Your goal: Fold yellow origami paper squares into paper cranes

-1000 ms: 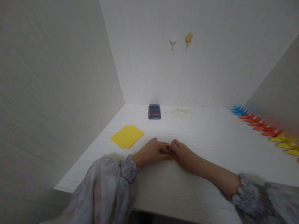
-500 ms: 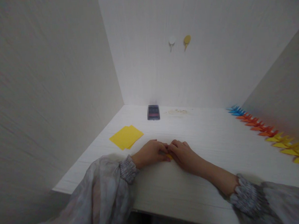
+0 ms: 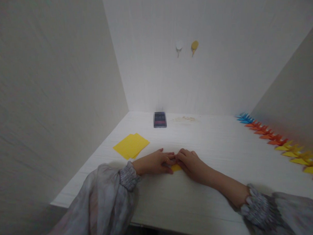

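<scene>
Between my hands a small piece of folded yellow paper (image 3: pixel 176 167) lies on the white table (image 3: pixel 213 204), mostly covered by my fingers. My left hand (image 3: pixel 158 162) rests at its left side, fingers stretched out and thumb apart, the fingertips touching the paper. From the right, my right hand (image 3: pixel 191 163) bends its fingers closed on the paper's upper edge. How the paper is folded is hidden. Farther left lie overlapping flat sheets of yellow paper (image 3: pixel 131 145).
A row of folded paper cranes (image 3: pixel 272 137), blue, orange and yellow, runs along the right wall. A small dark pixelated object (image 3: pixel 160 119) is near the back wall. White (image 3: pixel 179 46) and yellow (image 3: pixel 194 45) hooks hang on that wall.
My left hand has shifted slightly left and its fingers have straightened. More of the yellow paper shows between my hands. My right hand stays nearly in place. The view has tilted a little.
</scene>
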Demonstrator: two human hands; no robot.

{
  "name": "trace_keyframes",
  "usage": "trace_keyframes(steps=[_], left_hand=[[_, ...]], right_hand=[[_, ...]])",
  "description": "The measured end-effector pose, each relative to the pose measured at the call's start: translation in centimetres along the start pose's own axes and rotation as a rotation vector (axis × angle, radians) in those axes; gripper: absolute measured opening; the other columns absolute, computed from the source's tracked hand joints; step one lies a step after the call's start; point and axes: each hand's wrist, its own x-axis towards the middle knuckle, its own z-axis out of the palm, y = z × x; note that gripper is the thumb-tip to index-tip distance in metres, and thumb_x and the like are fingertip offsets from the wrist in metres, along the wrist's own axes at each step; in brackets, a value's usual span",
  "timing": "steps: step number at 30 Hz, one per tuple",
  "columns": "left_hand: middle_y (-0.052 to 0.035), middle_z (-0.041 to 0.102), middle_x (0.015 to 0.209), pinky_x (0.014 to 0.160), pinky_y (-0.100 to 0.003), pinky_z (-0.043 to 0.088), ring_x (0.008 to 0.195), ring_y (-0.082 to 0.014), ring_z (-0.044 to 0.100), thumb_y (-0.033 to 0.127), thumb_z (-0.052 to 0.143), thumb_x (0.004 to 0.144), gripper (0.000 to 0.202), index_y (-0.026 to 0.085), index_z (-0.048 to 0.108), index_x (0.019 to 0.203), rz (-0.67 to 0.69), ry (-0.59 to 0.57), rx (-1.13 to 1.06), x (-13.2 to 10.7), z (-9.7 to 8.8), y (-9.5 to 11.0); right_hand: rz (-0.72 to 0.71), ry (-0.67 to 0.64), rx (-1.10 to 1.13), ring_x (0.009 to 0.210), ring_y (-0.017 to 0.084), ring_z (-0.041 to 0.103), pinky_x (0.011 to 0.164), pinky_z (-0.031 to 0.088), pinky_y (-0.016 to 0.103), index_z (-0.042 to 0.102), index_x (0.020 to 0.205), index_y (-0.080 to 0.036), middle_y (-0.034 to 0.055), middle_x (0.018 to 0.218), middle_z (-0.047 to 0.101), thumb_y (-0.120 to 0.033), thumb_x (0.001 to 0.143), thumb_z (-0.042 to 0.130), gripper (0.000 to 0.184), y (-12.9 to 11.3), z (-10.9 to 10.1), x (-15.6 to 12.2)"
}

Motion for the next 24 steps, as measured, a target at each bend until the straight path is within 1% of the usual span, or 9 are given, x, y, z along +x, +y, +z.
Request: trace_keyframes(steps=[4, 8, 10, 12, 14, 15, 16, 20, 24], left_hand=[[0.0007, 0.029, 0.136, 0.101, -0.050, 0.001, 0.125, -0.0217, 0.025, 0.034, 0.053, 0.075, 0.044, 0.033, 0.043, 0.118, 0.002, -0.007, 0.004, 0.0, 0.0, -0.1], [-0.0012, 0.030, 0.135, 0.101, -0.050, 0.004, 0.124, -0.0225, 0.026, 0.037, 0.054, 0.074, 0.045, 0.031, 0.044, 0.117, -0.041, 0.015, -0.007, 0.1, 0.1, -0.2], [-0.0003, 0.031, 0.135, 0.101, -0.050, 0.004, 0.124, -0.0222, 0.028, 0.037, 0.055, 0.073, 0.043, 0.032, 0.046, 0.115, -0.045, 0.026, -0.015, 0.2, 0.0, 0.0], [0.0011, 0.033, 0.134, 0.101, -0.049, 0.004, 0.123, -0.0216, 0.029, 0.037, 0.055, 0.073, 0.041, 0.034, 0.048, 0.113, -0.051, 0.031, -0.027, 0.2, 0.0, 0.2], [0.0017, 0.034, 0.133, 0.101, -0.049, 0.003, 0.123, -0.0205, 0.028, 0.039, 0.052, 0.075, 0.038, 0.034, 0.048, 0.113, -0.058, 0.034, -0.041, 0.2, -0.1, 0.3], [0.0017, 0.034, 0.133, 0.101, -0.049, 0.003, 0.124, -0.0200, 0.028, 0.040, 0.050, 0.075, 0.038, 0.034, 0.048, 0.113, -0.061, 0.035, -0.047, 0.2, -0.1, 0.4], [0.0018, 0.034, 0.133, 0.101, -0.049, 0.002, 0.124, -0.0196, 0.027, 0.041, 0.049, 0.076, 0.038, 0.034, 0.048, 0.113, -0.061, 0.035, -0.052, 0.2, -0.1, 0.4], [0.0020, 0.030, 0.135, 0.100, -0.051, 0.000, 0.125, -0.0195, 0.025, 0.039, 0.051, 0.075, 0.037, 0.035, 0.048, 0.112, -0.028, 0.016, -0.051, 0.2, 0.0, 0.1], [0.0014, 0.032, 0.134, 0.099, -0.053, -0.001, 0.125, -0.0193, 0.026, 0.033, 0.055, 0.074, 0.041, 0.037, 0.046, 0.113, -0.016, 0.009, -0.056, 0.0, -0.1, 0.0]], right_hand=[[0.039, 0.017, 0.055, 0.076, 0.015, 0.047, 0.066, 0.033, 0.028, 0.049, 0.082, -0.016, 0.0046, 0.084, 0.052, -0.015, 0.083, 0.038, 0.012, 0.6, 0.2, 0.1], [0.107, 0.050, 0.144, 0.067, 0.013, 0.047, 0.062, 0.033, 0.026, 0.047, 0.076, -0.016, 0.0032, 0.077, 0.053, -0.013, 0.082, 0.036, 0.013, 1.0, 0.2, 0.2], [0.130, 0.065, 0.174, 0.065, 0.013, 0.048, 0.060, 0.032, 0.026, 0.047, 0.077, -0.017, 0.0022, 0.075, 0.054, -0.018, 0.084, 0.035, 0.014, 0.7, 0.1, 0.2], [0.149, 0.074, 0.156, 0.066, 0.014, 0.049, 0.060, 0.031, 0.027, 0.048, 0.079, -0.017, 0.0021, 0.074, 0.054, -0.029, 0.083, 0.039, 0.016, 0.2, -0.1, 0.2], [0.162, 0.089, 0.096, 0.070, 0.016, 0.049, 0.062, 0.031, 0.028, 0.050, 0.081, -0.017, 0.0032, 0.077, 0.055, -0.042, 0.077, 0.048, 0.026, -0.5, -0.2, 0.2], [0.168, 0.096, 0.065, 0.072, 0.018, 0.049, 0.064, 0.031, 0.029, 0.050, 0.083, -0.016, 0.0040, 0.080, 0.055, -0.046, 0.072, 0.052, 0.032, -0.8, -0.2, 0.2], [0.173, 0.103, 0.042, 0.075, 0.019, 0.050, 0.066, 0.031, 0.030, 0.050, 0.085, -0.016, 0.0047, 0.082, 0.054, -0.048, 0.071, 0.053, 0.035, -1.1, -0.2, 0.2], [0.191, 0.073, 0.014, 0.081, 0.020, 0.050, 0.069, 0.031, 0.032, 0.050, 0.086, -0.016, 0.0055, 0.086, 0.054, -0.043, 0.073, 0.053, 0.030, -1.5, 0.0, 0.3], [0.250, 0.034, 0.058, 0.081, 0.020, 0.050, 0.068, 0.030, 0.032, 0.050, 0.084, -0.016, 0.0056, 0.085, 0.056, -0.039, 0.071, 0.056, 0.026, -1.2, 0.1, 0.5]])
